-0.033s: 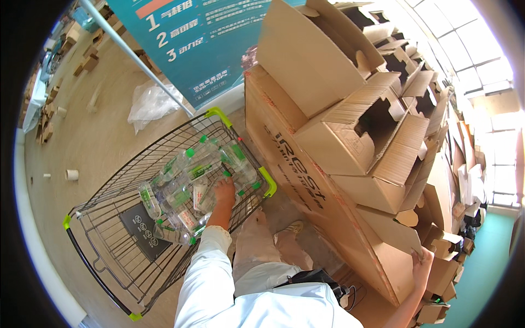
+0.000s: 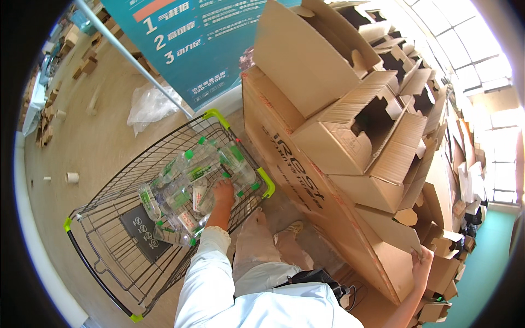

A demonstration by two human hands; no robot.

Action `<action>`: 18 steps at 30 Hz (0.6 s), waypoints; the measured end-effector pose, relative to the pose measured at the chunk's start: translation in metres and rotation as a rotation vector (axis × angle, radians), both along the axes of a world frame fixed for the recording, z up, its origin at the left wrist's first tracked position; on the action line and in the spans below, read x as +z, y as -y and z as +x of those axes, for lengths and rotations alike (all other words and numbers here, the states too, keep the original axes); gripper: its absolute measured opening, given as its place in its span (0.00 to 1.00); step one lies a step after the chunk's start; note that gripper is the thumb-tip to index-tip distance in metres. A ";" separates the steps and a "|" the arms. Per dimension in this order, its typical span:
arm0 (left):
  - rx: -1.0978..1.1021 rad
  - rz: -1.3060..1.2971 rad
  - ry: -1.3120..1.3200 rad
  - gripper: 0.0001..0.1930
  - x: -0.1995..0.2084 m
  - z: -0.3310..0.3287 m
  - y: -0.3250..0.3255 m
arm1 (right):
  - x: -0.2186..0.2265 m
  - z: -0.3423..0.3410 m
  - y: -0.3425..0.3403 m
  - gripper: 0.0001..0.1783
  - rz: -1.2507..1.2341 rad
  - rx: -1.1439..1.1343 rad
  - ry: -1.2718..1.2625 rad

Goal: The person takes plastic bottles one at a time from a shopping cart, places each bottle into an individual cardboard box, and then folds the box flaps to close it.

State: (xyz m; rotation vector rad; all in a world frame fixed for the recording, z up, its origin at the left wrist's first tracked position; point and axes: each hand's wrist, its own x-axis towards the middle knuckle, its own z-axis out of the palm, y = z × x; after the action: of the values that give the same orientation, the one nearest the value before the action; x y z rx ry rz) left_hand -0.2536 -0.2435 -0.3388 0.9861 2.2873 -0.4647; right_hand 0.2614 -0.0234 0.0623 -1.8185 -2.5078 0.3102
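Note:
A wire shopping cart point(image 2: 104, 257) with lime-green corners stands at my left, with several clear plastic bottles point(image 2: 178, 197) with green caps lying in it. My left hand point(image 2: 223, 192) reaches down into the cart, its fingers closed round the upper part of a bottle point(image 2: 206, 203) whose green cap shows just past the fingertips. At the lower right, my right hand point(image 2: 423, 256) pinches the edge of a cardboard flap point(image 2: 391, 232) on an opened carton, thumb and fingers together. The palm side of the left hand is hidden.
A long cardboard box point(image 2: 306, 180) stands between the cart and a heap of opened cartons point(image 2: 355, 128). Beyond the cart are a teal banner point(image 2: 219, 60), its pale pole point(image 2: 128, 54) and a crumpled plastic sheet point(image 2: 153, 108). A white roll point(image 2: 71, 177) lies on the floor.

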 end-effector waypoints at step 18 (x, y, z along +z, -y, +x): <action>1.114 1.448 0.996 0.32 0.241 0.026 0.146 | 0.020 -0.001 -0.026 0.05 -0.071 0.402 -0.221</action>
State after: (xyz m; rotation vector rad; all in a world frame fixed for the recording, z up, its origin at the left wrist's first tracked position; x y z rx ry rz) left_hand -0.2278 -0.3895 -0.0981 0.1075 1.5146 1.8514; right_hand 0.2600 0.0028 0.0826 -1.2019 -2.7073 0.5803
